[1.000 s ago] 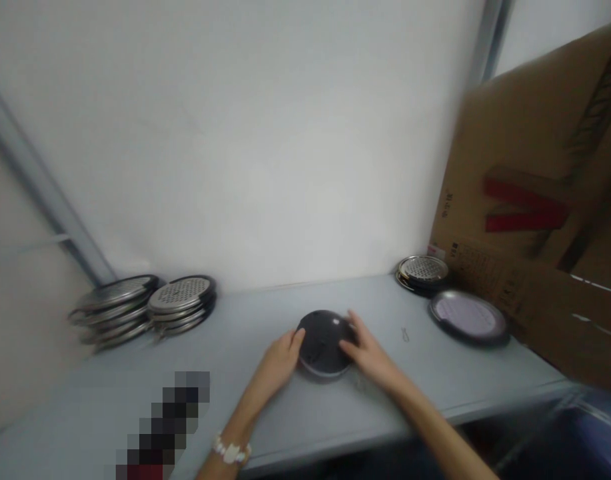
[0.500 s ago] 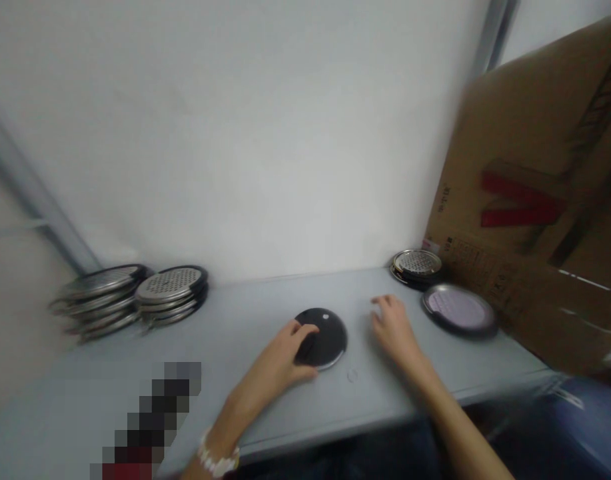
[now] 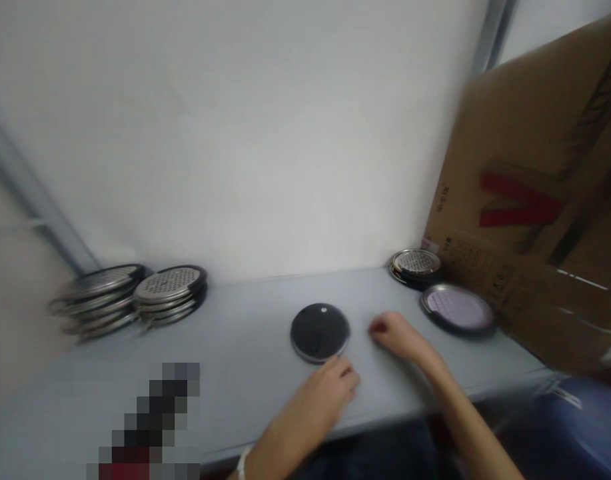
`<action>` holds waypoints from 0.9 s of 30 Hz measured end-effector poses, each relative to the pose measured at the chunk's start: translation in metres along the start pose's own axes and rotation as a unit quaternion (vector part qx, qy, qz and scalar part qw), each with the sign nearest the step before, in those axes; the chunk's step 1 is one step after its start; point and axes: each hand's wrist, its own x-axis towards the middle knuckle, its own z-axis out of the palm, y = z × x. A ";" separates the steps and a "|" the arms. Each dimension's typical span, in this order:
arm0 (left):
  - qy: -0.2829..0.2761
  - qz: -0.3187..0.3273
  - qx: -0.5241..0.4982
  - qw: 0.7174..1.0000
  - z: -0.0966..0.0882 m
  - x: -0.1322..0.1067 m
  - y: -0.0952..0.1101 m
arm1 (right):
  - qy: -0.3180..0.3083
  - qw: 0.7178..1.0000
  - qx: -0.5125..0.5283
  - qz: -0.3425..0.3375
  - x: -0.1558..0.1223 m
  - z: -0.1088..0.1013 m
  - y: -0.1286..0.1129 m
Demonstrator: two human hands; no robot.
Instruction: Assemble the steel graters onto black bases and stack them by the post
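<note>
A round black disc (image 3: 319,332) with a shiny rim and a small light spot near its far edge lies flat on the grey table (image 3: 255,387). Just in front of it, my left hand (image 3: 330,387) is down at the tabletop with its fingers curled together. Whatever the fingertips hold is hidden; the hand covers the spot where a small clear ring lay. To the disc's right, my right hand (image 3: 396,335) hovers low over the table, apart from the disc. Its fingers are curled shut, and nothing shows in them.
Two stacks of round metal graters with black edges, a taller stack (image 3: 100,300) and a shorter stack (image 3: 170,293), stand at the left. At the right are another grater stack (image 3: 416,265), a round pale-faced piece (image 3: 458,310) and a large cardboard box (image 3: 535,200).
My left hand has let go of the black disc and moved right and nearer, onto the small ring's spot. My right hand has come slightly nearer, its fingers curling closed.
</note>
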 end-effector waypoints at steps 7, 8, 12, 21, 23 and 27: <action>-0.001 -0.043 -0.020 0.999 0.004 0.002 -0.009 | -0.078 0.995 0.035 -0.041 -0.007 -0.005 0.001; -0.004 -0.057 -0.023 0.998 0.002 0.003 -0.008 | -0.086 0.995 0.035 -0.040 -0.007 -0.005 0.002; 0.000 -0.084 -0.021 0.996 -0.005 0.005 -0.005 | -0.105 0.994 0.031 -0.020 -0.005 -0.003 0.001; -0.027 -0.188 -0.039 0.981 -0.009 0.003 -0.004 | -0.170 0.984 0.047 -0.011 -0.012 -0.005 -0.016; -0.027 -0.185 -0.052 0.981 -0.011 0.000 -0.003 | -0.161 0.985 0.058 -0.023 -0.015 -0.006 -0.023; -0.003 -0.163 -0.091 0.982 -0.013 -0.004 -0.005 | -0.141 0.984 0.102 -0.050 -0.020 -0.006 -0.041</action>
